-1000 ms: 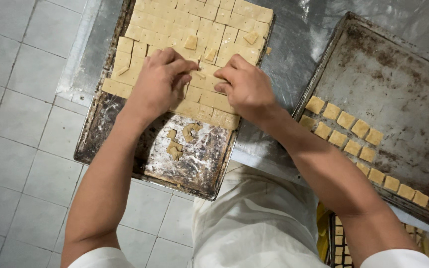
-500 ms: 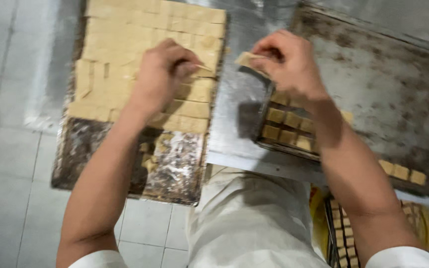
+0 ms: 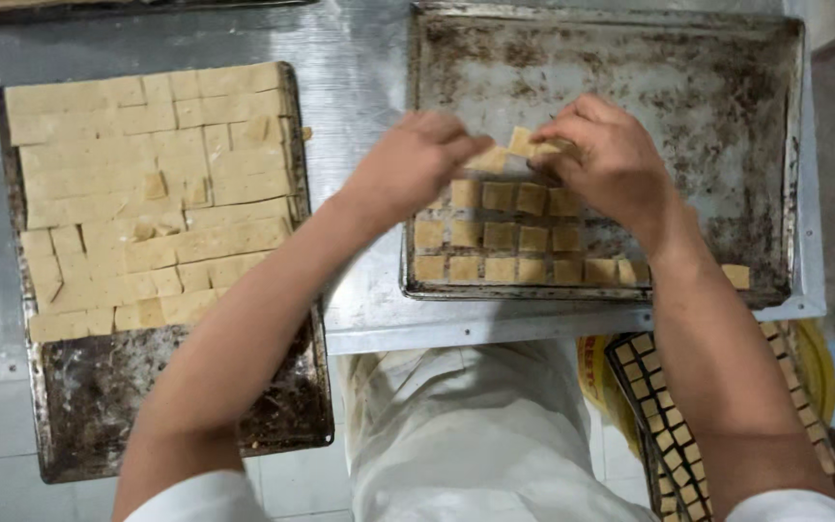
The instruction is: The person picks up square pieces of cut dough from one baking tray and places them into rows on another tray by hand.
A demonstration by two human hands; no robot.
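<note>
Both hands have moved from the left tray (image 3: 21,290) to the right tray (image 3: 785,164). Left hand (image 3: 408,164) and right hand (image 3: 606,159) each pinch dough squares (image 3: 522,143), extending the near rows (image 3: 500,237).

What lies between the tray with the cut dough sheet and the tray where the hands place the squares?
In the head view, only a bare strip of the metal table separates the left tray from the right tray; the left forearm crosses it.
</note>
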